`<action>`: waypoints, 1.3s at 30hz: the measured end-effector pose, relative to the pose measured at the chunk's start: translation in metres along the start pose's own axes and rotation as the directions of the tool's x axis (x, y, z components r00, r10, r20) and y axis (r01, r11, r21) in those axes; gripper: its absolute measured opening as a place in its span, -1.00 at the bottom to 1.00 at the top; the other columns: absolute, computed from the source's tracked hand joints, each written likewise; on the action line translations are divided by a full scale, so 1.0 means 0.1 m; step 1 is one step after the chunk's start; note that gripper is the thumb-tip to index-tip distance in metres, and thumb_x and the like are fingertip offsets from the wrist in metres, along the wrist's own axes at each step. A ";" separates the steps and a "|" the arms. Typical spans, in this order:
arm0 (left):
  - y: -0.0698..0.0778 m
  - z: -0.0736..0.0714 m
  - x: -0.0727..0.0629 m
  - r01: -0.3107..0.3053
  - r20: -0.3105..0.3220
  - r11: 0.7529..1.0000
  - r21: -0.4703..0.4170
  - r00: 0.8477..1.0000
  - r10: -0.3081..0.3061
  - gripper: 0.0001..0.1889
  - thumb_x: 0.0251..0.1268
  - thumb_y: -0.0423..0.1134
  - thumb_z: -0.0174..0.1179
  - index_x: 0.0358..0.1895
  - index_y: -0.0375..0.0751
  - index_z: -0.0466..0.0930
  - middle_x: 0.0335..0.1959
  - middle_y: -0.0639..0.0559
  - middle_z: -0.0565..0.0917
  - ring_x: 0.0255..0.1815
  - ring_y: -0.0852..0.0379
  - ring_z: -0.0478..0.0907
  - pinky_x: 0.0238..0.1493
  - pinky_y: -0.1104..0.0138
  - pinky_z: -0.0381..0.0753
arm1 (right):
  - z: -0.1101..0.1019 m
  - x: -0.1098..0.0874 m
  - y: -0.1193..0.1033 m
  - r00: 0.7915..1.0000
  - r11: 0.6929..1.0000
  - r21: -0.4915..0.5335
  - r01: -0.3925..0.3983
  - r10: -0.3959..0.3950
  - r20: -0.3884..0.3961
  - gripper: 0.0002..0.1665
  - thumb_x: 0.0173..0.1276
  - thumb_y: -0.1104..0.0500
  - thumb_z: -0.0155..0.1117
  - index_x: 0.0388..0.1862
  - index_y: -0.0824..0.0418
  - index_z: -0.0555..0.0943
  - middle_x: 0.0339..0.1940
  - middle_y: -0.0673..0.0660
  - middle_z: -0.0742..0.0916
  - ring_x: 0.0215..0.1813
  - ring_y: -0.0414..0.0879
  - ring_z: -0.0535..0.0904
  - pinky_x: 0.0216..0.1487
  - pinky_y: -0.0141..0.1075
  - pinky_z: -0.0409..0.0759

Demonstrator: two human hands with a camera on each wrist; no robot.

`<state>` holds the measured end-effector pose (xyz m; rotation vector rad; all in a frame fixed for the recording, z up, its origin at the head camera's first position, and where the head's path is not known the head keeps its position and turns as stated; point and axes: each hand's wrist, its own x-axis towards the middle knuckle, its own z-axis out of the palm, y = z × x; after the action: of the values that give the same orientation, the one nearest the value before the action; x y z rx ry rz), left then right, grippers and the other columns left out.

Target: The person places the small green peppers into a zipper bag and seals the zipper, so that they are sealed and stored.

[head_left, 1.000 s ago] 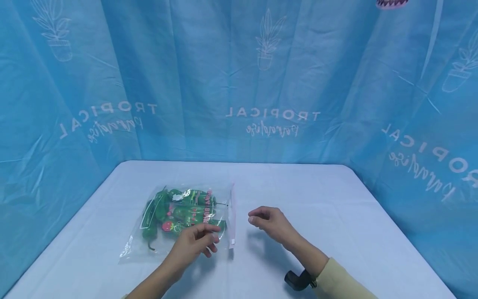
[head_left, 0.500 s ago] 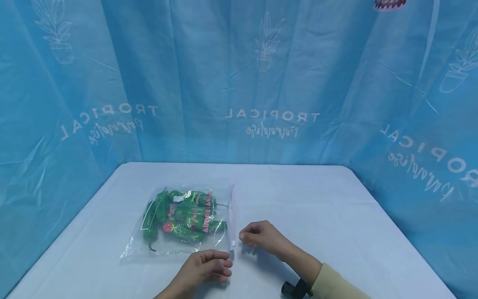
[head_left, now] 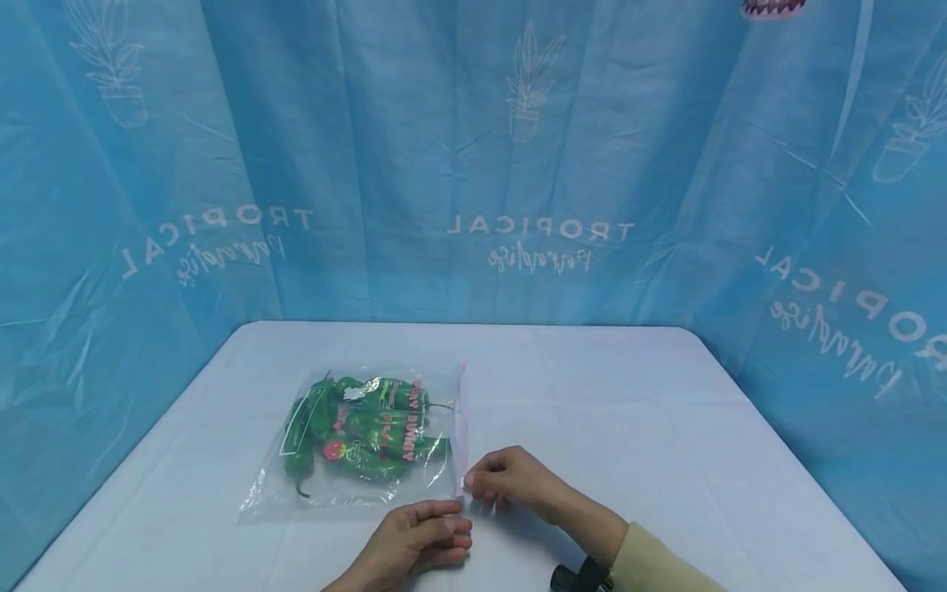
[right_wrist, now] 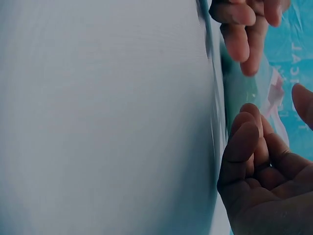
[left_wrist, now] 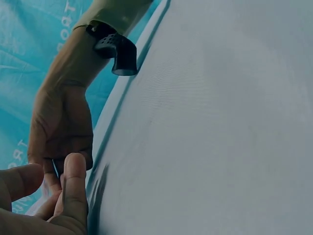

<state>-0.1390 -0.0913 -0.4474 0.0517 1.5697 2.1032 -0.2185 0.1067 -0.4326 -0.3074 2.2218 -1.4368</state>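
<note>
Your right hand (head_left: 503, 481) is down at the near corner of the clear zip bag (head_left: 355, 436), fingertips curled in and pinching at the small white slider tab (head_left: 462, 482) on the pale pink zip strip (head_left: 460, 427) that runs along the bag's right edge. From the head view the pinch looks closed on that tab; the right wrist view shows your thumb and fingers drawn close together beside the bag's edge, though the tab itself is hard to make out there. Your left hand (head_left: 418, 538) lies flat on the tabletop (head_left: 629, 427) just in front of the bag's near right corner, fingers straight and relaxed, pointing towards the right hand, and I cannot tell whether its fingertips touch the plastic. The two hands sit close, nearly meeting at that corner. The bag lies flat on the left half of the tabletop, and inside it you can see a cluster of green packets (head_left: 362, 423) with red and white print, bunched towards the bag's middle. A pale yellow sleeve (head_left: 658, 563) covers your right forearm, and a black strap mount (head_left: 573, 578) sits at that wrist. Behind the tabletop hangs a blue curtain (head_left: 518, 148) printed with white potted plants and lettering.
</note>
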 end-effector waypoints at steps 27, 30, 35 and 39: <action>0.00 0.13 0.20 -0.097 -0.194 0.995 0.015 0.976 0.098 -0.63 0.32 -0.20 0.14 -0.03 -0.51 0.48 -0.29 -0.02 0.72 -0.30 0.21 0.68 -0.17 0.32 0.66 | 0.16 0.07 0.00 0.994 0.994 0.070 0.083 -0.077 -0.082 -0.69 0.17 0.03 0.33 -0.41 0.29 0.68 -0.58 -0.09 0.59 -0.55 -0.20 0.35 -0.51 -0.38 0.31; 0.01 0.14 0.22 -0.095 -0.217 0.995 0.017 0.971 0.097 -0.62 0.31 -0.18 0.15 -0.06 -0.52 0.51 -0.33 0.01 0.72 -0.34 0.22 0.68 -0.20 0.33 0.66 | 0.17 0.08 -0.01 0.994 0.994 0.077 0.083 -0.077 -0.082 -0.68 0.17 0.03 0.32 -0.42 0.30 0.68 -0.59 -0.09 0.59 -0.55 -0.20 0.35 -0.50 -0.37 0.30; 0.00 0.15 0.25 -0.103 -0.250 0.995 0.004 0.963 0.101 -0.63 0.28 -0.15 0.18 -0.10 -0.48 0.55 -0.40 0.04 0.73 -0.40 0.24 0.67 -0.27 0.36 0.66 | 0.19 0.11 0.01 0.993 0.991 0.090 0.095 -0.087 -0.082 -0.67 0.21 0.05 0.29 -0.42 0.35 0.65 -0.59 -0.10 0.57 -0.56 -0.20 0.34 -0.50 -0.37 0.30; 0.01 0.18 0.26 -0.118 -0.286 0.993 -0.001 0.952 0.113 -0.71 0.28 -0.18 0.17 -0.16 -0.41 0.57 -0.46 0.07 0.72 -0.45 0.25 0.65 -0.32 0.38 0.64 | 0.20 0.12 0.02 0.993 0.989 0.114 0.098 -0.089 -0.082 -0.69 0.22 0.06 0.26 -0.45 0.33 0.63 -0.62 -0.08 0.53 -0.56 -0.18 0.33 -0.51 -0.37 0.29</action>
<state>-0.1561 -0.0645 -0.4480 -0.1791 1.7495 2.2974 -0.2182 0.0862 -0.4444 -0.3259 2.1968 -1.6484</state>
